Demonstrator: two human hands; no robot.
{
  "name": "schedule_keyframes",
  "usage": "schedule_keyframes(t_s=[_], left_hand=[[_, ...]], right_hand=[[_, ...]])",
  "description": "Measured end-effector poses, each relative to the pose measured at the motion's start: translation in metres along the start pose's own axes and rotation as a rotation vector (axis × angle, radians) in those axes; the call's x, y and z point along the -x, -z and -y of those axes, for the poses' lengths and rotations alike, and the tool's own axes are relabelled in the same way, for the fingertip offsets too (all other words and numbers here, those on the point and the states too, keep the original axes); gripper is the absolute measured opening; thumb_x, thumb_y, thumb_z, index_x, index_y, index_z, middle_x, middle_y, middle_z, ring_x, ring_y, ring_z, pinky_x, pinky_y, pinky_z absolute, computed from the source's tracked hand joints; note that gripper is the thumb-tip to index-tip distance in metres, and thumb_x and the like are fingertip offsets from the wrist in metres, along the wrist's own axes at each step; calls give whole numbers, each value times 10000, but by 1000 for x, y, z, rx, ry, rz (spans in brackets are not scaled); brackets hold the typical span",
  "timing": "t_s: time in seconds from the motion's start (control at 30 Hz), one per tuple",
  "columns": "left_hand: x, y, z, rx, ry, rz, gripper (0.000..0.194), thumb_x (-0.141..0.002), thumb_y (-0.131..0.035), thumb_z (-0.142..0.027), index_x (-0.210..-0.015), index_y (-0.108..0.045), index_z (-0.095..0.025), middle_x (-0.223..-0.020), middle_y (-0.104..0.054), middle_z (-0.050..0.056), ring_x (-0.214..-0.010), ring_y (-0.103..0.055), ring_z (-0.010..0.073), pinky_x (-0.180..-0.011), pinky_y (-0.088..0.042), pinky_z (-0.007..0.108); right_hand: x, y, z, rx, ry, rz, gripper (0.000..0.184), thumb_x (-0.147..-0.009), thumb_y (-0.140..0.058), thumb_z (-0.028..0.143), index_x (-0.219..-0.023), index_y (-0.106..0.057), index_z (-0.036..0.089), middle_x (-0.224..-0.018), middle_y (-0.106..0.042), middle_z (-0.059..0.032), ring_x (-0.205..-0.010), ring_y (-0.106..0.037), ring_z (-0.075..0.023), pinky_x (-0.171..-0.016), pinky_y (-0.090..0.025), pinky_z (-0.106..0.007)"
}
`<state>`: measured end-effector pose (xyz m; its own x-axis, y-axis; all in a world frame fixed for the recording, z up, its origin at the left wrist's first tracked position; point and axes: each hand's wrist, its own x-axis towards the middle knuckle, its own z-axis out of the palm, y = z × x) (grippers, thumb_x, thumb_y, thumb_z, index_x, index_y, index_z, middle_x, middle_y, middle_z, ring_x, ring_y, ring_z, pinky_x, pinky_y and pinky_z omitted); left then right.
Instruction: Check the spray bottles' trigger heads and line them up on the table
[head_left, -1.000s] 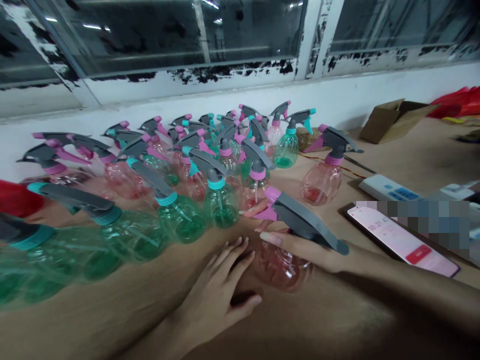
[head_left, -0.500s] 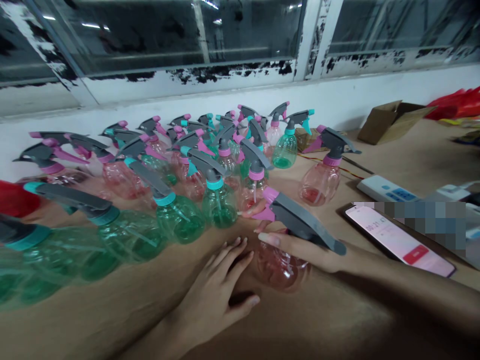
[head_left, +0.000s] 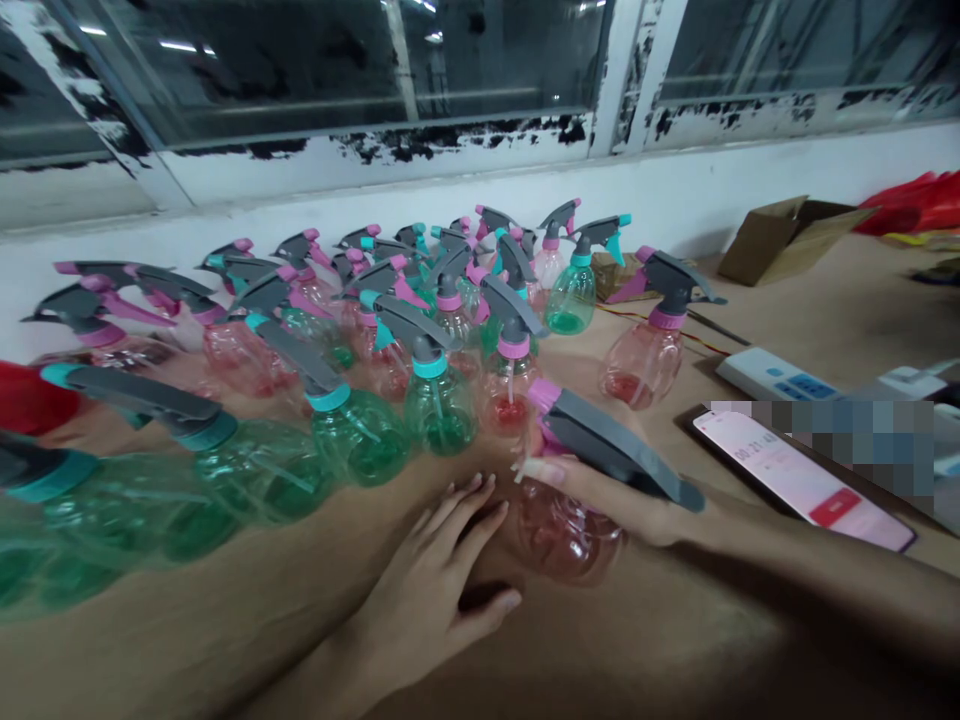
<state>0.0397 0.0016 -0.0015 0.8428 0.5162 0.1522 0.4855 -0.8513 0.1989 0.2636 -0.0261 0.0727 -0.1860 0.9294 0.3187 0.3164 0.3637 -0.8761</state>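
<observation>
A pink spray bottle (head_left: 571, 540) with a grey and pink trigger head stands on the table in front of me. My right hand (head_left: 592, 490) grips it at the neck, just under the head, and its fingers are partly hidden by the head. Flat on the table to the left lies my left hand (head_left: 442, 570), fingers stretched out, holding nothing. Beyond the hands stand a green spray bottle (head_left: 441, 410) and a pink-collared spray bottle (head_left: 510, 395). Another pink spray bottle (head_left: 641, 360) is set apart at the right.
Several green and pink spray bottles crowd the left and back, including a green one (head_left: 360, 435). A phone (head_left: 795, 470) showing a timer lies at the right, near a white power strip (head_left: 772, 375). An opened cardboard box (head_left: 780, 240) and red bags (head_left: 915, 215) are farther back.
The fingers of my right hand have drawn in from the trigger toward the bottle's neck. The held bottle has shifted very slightly right. My left hand has stayed put.
</observation>
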Motion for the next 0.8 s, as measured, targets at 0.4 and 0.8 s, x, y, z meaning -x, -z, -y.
schedule_keyframes(t_s=[0.4,0.8], left_hand=[[-1,-4,3,-43,-43,-35,594,-878,-576,-463,-1368,-387,-186,-1446,-369,132,-1301,-370,317,-1007,-385,504],[-2,-5,2,-61,-54,-50,596,-870,-586,-457,-1360,-398,-175,-1437,-381,139,-1294,-380,323,-993,-402,511]], right_hand=[[2,-2,-3,-39,48,-83,234,-821,-606,342,-996,-592,188,-746,-615,9,-678,-612,-136,-660,-501,-275],[2,-1,-3,-67,42,-76,204,-807,-623,294,-988,-580,209,-655,-556,56,-498,-500,-85,-443,-371,-243]])
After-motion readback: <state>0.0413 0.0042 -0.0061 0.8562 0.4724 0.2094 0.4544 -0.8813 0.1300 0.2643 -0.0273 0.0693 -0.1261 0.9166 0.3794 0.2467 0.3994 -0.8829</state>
